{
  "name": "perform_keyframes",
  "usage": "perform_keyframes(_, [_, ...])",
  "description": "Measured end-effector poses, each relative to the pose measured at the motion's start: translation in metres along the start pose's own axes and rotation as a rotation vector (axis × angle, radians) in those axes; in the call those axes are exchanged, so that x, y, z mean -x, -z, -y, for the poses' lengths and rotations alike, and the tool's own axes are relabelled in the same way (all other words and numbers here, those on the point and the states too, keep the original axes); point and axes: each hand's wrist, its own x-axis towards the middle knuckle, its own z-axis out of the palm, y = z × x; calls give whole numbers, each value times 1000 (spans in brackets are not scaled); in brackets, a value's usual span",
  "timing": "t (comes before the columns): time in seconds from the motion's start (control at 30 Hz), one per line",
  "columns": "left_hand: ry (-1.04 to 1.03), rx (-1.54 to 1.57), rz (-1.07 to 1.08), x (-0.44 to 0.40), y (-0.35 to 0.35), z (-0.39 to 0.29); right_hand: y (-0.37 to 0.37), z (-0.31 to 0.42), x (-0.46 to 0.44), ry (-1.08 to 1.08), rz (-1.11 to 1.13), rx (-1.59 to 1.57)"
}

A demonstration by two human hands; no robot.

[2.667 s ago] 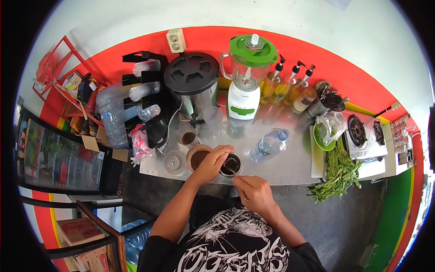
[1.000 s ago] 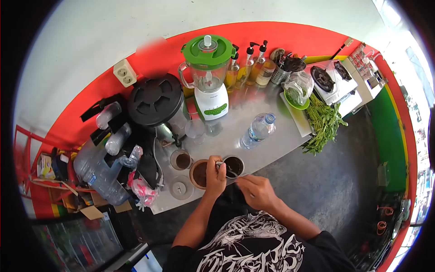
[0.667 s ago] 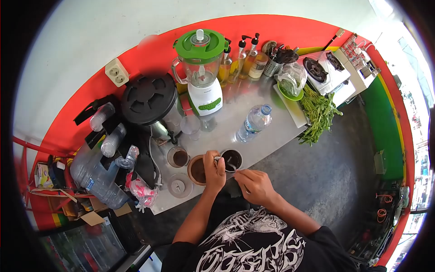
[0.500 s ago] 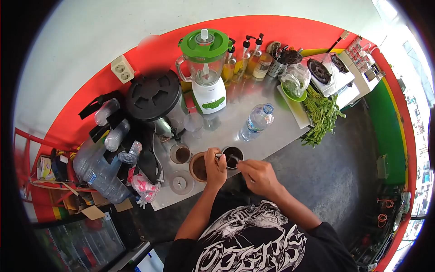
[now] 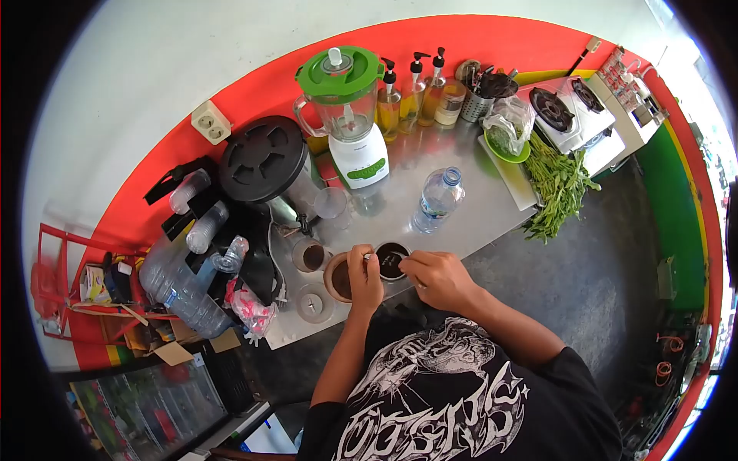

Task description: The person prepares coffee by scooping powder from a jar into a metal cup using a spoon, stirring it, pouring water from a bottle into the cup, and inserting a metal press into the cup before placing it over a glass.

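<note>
My left hand [image 5: 366,278] is closed on the handle at the left side of a mug [image 5: 379,270] of dark liquid. Fingers of my right hand [image 5: 437,276] are pinched around a thin spoon at the mug's right rim; the fingers hide most of it. Beside my left hand, and partly behind it, stands a round brown-rimmed container [image 5: 333,286] of brown powder. Farther left is a clear cup [image 5: 309,256] with dark brown contents. A round clear lid [image 5: 315,303] lies near the table's front edge.
A water bottle [image 5: 439,201] stands behind the mug on the metal table [image 5: 477,223]. Farther back are a green-lidded blender [image 5: 357,157], a black-lidded steel container [image 5: 263,160] and pump bottles [image 5: 411,100]. Leafy greens [image 5: 557,188] and a stove [image 5: 573,115] are right.
The camera view has shifted a little. My right hand has moved slightly, and more of the dark liquid's surface shows. Both hands stay at the mug.
</note>
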Motion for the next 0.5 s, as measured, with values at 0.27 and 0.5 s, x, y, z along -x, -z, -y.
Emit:
perform_keyframes(0.27, [62,-77,-31,0,-1,-8,8,-6,2,124,88,-25])
perform_keyframes(0.5, [-95,-154,-87,-2,-5,-18,-9,-1,6,162,34,-33])
